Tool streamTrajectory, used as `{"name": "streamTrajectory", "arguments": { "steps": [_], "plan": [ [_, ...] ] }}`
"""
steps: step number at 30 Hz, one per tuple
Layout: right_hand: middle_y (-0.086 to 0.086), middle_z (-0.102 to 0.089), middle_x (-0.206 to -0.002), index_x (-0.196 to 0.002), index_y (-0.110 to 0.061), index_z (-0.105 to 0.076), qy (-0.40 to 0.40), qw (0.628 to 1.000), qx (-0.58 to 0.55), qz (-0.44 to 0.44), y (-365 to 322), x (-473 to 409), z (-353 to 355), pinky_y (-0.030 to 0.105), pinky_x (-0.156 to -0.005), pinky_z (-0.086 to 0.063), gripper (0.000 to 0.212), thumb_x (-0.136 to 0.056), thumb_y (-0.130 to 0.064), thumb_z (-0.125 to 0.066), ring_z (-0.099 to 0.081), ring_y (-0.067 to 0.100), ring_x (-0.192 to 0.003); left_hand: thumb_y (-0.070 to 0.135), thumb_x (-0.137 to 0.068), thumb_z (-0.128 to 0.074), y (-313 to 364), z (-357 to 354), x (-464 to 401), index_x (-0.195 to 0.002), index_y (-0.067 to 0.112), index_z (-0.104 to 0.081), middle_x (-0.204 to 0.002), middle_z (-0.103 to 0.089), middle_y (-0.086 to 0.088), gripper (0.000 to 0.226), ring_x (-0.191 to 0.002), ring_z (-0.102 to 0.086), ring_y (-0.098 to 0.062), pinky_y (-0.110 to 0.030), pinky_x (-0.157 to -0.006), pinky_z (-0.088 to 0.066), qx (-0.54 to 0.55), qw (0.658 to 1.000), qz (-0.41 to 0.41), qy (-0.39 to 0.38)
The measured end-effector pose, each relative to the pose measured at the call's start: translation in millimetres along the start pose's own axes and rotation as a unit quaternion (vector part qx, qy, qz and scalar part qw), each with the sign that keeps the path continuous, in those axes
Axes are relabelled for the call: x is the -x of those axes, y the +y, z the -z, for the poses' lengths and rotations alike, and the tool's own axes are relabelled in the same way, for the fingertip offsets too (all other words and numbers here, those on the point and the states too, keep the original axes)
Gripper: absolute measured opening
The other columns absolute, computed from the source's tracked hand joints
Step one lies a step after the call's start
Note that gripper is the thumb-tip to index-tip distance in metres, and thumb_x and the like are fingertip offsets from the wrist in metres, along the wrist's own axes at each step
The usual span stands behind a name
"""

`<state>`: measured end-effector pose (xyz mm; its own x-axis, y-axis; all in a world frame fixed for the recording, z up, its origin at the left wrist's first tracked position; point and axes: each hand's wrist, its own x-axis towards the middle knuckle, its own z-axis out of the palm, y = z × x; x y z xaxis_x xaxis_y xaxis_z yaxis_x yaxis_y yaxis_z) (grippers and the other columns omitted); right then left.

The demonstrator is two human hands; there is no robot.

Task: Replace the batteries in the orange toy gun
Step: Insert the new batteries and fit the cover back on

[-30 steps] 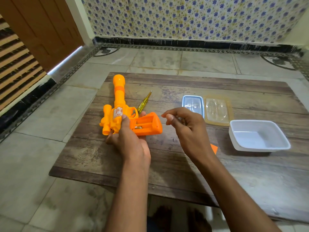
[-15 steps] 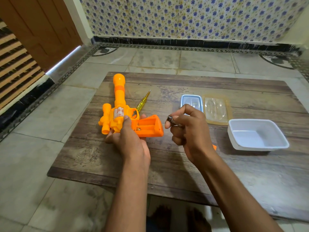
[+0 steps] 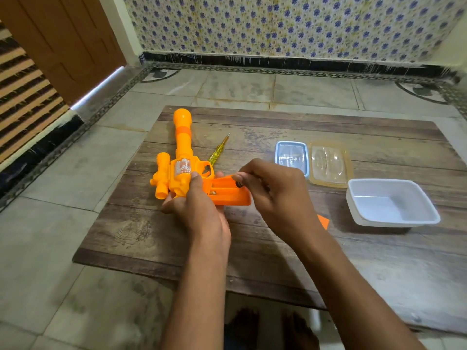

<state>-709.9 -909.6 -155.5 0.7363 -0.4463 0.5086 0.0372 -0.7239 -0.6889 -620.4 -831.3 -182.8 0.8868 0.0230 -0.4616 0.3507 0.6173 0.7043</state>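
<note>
- Two bare hands work over a low brown wooden table (image 3: 278, 248) in the head view, the only view given
- The left hand (image 3: 199, 210) grips the orange plastic toy gun (image 3: 187, 170) around its body, thumb pressed on the side by the silver label; the gun's barrel points away from the person and its grip, with the open battery compartment (image 3: 227, 190), points right
- The right hand (image 3: 278, 195) pinches a small dark cylindrical battery (image 3: 238, 184) between thumb and fingertips, right at the far end of the open compartment
- A yellow translucent screwdriver (image 3: 218, 150) lies on the table just beyond the gun
- A small orange plastic piece (image 3: 323, 221) shows past the right wrist
- To the right sit a small clear container with a blue rim (image 3: 292, 156), a clear lid with an orange rim (image 3: 329, 164) touching it, and a white rectangular plastic tub (image 3: 391, 203) nearer the person
</note>
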Motion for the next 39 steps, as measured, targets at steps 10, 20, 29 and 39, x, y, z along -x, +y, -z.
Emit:
{"name": "streamTrajectory", "arguments": {
  "steps": [10,20,29,39],
  "plan": [
    [0.006,-0.068,-0.074,-0.103,-0.017,-0.043,-0.054,0.989,0.135,-0.003,-16,-2,-3,0.043,-0.056,-0.049,0.032,-0.1,-0.048,-0.045,-0.062,0.042,-0.07,0.023,-0.081,-0.075,-8,-1,-1,-0.134,0.027,-0.039,-0.134,-0.063,-0.017,0.064,-0.111,-0.072,-0.039,-0.064,-0.09,-0.059,-0.03,0.999,-0.01,0.012],
    [-0.001,-0.062,-0.063,-0.088,-0.016,-0.053,-0.004,0.999,0.033,-0.04,-6,0,-7,0.046,-0.053,-0.049,0.037,-0.09,-0.047,-0.071,-0.054,0.026,-0.057,0.011,-0.096,-0.067,-13,1,-6,-0.139,0.02,-0.035,-0.131,-0.061,-0.023,0.055,-0.089,-0.077,-0.038,-0.057,-0.08,-0.063,-0.012,1.0,0.002,-0.006],
    [-0.01,-0.045,-0.058,-0.08,-0.011,-0.068,-0.013,0.998,0.057,-0.021,3,-1,-8,0.038,-0.05,-0.046,0.034,-0.08,-0.043,-0.079,-0.04,0.014,-0.054,0.018,-0.086,-0.073,-10,2,-5,-0.138,0.024,-0.038,-0.135,-0.062,-0.021,0.063,-0.107,-0.073,-0.041,-0.067,-0.089,-0.058,-0.015,1.0,-0.002,-0.011],
    [-0.008,-0.064,-0.068,-0.092,-0.011,-0.079,-0.057,0.997,0.056,-0.006,6,2,0,0.02,-0.058,-0.042,0.018,-0.088,-0.022,-0.065,-0.053,0.009,-0.062,0.017,-0.081,-0.073,-12,1,-7,-0.133,0.024,-0.041,-0.136,-0.062,-0.019,0.062,-0.115,-0.07,-0.042,-0.065,-0.093,-0.057,0.001,1.0,-0.003,-0.013]
  ]
}}
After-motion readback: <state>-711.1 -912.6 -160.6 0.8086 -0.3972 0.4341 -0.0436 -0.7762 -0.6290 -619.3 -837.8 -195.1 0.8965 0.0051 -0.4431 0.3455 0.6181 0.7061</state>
